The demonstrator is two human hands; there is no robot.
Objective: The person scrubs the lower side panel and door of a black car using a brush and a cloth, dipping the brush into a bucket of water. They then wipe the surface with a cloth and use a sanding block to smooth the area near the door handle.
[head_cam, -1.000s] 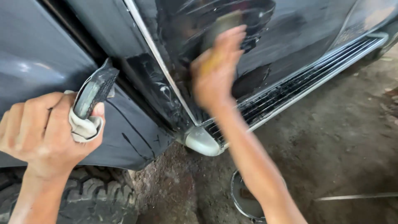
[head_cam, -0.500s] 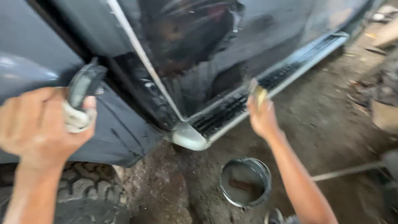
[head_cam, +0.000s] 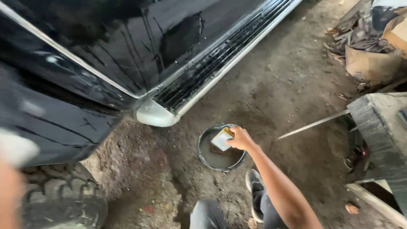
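Note:
My right hand (head_cam: 241, 139) is down over a small round bucket (head_cam: 202, 157) of murky water on the dirt floor, gripping a pale flat sanding block (head_cam: 221, 139) at the bucket's upper rim. My left hand (head_cam: 8, 191) is a blurred patch at the left edge, with the white-wrapped end of a tool (head_cam: 17, 148) showing just above it. Wet streaks run down the black car body panel (head_cam: 127, 51) above, and the ribbed running board (head_cam: 212, 72) runs along its lower edge.
A knobbly tyre (head_cam: 63, 199) sits at the lower left. My knee (head_cam: 207, 212) and shoe (head_cam: 253, 182) are below the bucket. A thin metal rod (head_cam: 313, 124) lies to the right, beside a dark wooden bench (head_cam: 381, 127) and piled wood scraps (head_cam: 369, 63).
My right hand has come away from the car panel and dropped to the bucket with the block. The view has tilted down and right, and my left hand has slid to the frame's edge.

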